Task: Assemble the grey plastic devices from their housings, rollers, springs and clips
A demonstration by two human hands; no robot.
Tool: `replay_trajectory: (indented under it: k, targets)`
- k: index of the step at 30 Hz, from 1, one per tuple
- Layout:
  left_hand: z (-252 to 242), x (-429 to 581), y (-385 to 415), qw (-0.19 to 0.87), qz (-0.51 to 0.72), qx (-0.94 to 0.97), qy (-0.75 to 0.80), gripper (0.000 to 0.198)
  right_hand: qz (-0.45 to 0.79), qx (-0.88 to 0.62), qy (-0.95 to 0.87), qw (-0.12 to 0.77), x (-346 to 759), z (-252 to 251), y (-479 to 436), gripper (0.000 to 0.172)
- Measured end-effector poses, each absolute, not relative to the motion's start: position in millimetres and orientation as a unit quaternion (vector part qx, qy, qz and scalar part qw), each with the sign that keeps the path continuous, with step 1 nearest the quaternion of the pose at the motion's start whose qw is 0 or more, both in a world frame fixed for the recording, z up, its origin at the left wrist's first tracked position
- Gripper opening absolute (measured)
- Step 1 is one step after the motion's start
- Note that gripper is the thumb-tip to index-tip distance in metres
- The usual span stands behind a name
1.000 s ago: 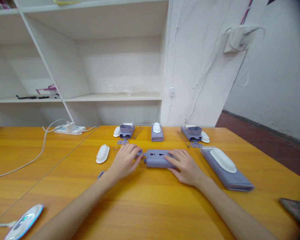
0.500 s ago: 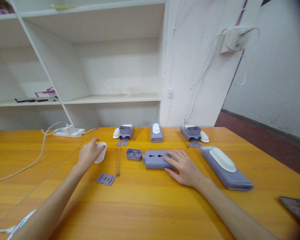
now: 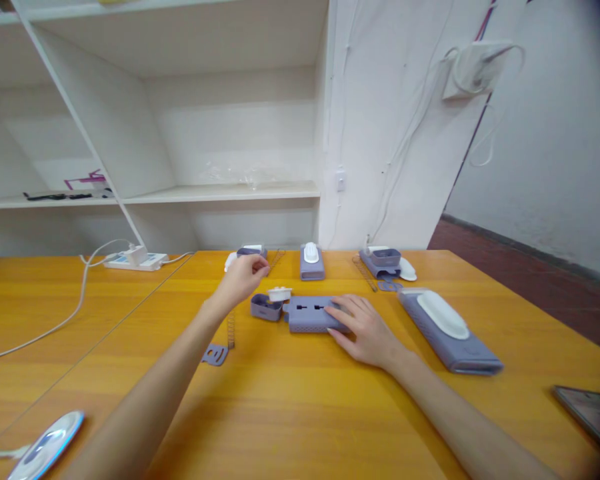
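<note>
My right hand (image 3: 363, 328) grips the right end of a purple plastic casing (image 3: 305, 315), fingers on top and thumb at its front side. Two dark slots show in the casing's upper face. My left hand (image 3: 243, 275) hovers left of it, fingers curled with a small gap and nothing visible in them. Just beyond its fingertips, apart from them, a white oval cap (image 3: 279, 293) is by the rim of a purple oval cup (image 3: 266, 309). A wire coil spring (image 3: 231, 331) and a flat slotted purple plate (image 3: 215, 355) lie under and beside my left forearm.
Behind stand a purple unit with white top (image 3: 312, 265) and a group of purple parts (image 3: 384, 261). A larger purple unit (image 3: 450, 333) lies right, near a phone (image 3: 590, 413). A power strip (image 3: 137, 259) and a lit white disc (image 3: 50, 443) are left.
My left hand has carried the white cap rightward to beside the purple cup and let go of it. My right hand has stayed on the casing. The view has shifted slightly.
</note>
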State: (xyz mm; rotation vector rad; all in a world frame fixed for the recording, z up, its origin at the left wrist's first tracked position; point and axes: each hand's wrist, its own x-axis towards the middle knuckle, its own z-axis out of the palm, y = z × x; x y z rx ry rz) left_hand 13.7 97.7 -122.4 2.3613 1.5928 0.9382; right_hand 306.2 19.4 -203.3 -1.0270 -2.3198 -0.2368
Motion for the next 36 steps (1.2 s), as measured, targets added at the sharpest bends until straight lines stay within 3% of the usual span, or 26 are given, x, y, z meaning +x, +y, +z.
replay_trajectory:
  k: [5, 11, 18, 25, 32, 36]
  targets:
    - [-156.4, 40.8, 106.2, 0.057, 0.211, 0.809, 0.546, 0.041, -0.084, -0.380, -0.871, 0.300, 306.1, -203.1, 19.7, 0.035]
    - [-157.6, 60.3, 110.8, 0.115, 0.169, 0.814, 0.543, 0.045, -0.077, -0.389, -0.868, 0.298, 305.8, -205.1, 20.6, 0.034]
    - [-154.5, 80.2, 111.7, 0.112, 0.239, 0.800, 0.539, 0.029, -0.076, -0.392, -0.866, 0.302, 305.1, -204.7, 20.0, 0.034]
    - [-150.5, 92.5, 94.0, 0.232, 0.317, 0.779, 0.489, 0.031, -0.060, -0.411, -0.853, 0.315, 301.1, -201.9, 17.7, 0.053]
    - [-163.7, 107.3, 64.5, 0.054, 0.273, 0.842, 0.463, 0.038, -0.054, -0.401, -0.860, 0.310, 295.9, -205.3, 18.9, 0.053]
    - [-157.4, 94.3, 65.3, 0.052, 0.214, 0.905, 0.364, 0.041, -0.046, -0.403, -0.857, 0.317, 295.4, -206.8, 19.6, 0.058]
